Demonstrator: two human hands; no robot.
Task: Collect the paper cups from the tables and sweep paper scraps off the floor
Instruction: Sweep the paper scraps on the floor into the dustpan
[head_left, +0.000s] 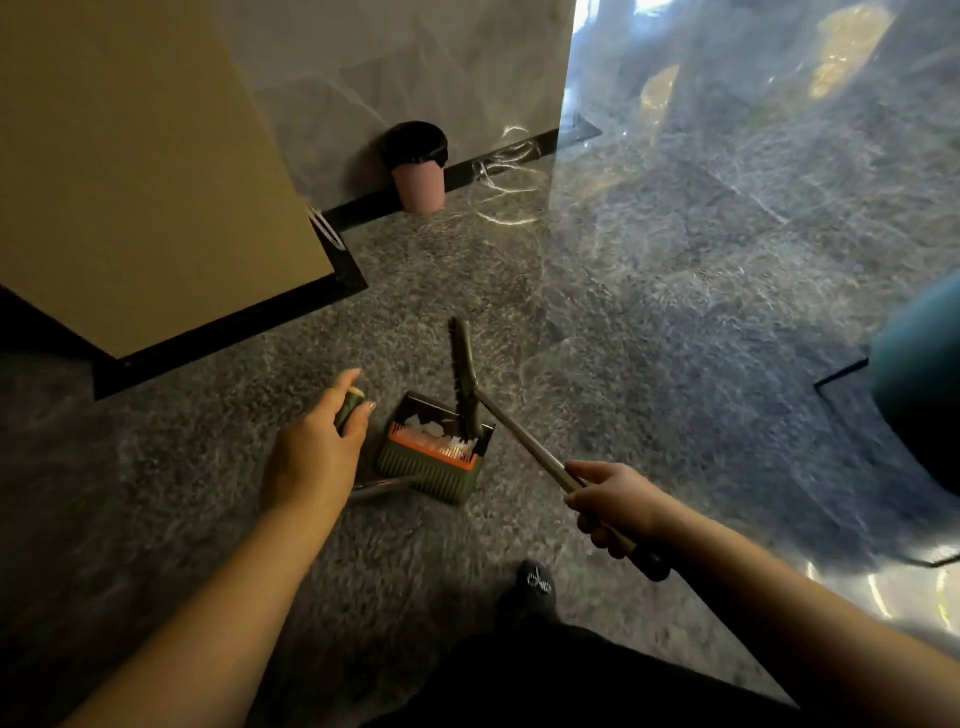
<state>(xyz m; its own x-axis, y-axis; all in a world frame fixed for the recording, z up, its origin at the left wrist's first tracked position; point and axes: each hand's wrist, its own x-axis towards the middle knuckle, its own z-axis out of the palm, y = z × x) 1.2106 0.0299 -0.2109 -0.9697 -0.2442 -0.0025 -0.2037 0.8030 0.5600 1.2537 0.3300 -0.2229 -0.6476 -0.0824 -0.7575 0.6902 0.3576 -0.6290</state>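
A green dustpan (431, 462) with an orange comb edge stands on the grey floor below me, white paper scraps (428, 428) inside it. My left hand (317, 447) grips the green top of the dustpan's handle (349, 408). My right hand (613, 501) grips the metal broom handle (524, 447). The broom head (465, 376) stands edgewise with its lower end in the dustpan's mouth.
A pink bin (420, 169) lined with a black bag stands against the marble wall at the back. A tan cabinet side (130, 171) with a black base is at left. A teal rounded seat (919, 395) is at right. My dark-socked foot (537, 584) is below the dustpan.
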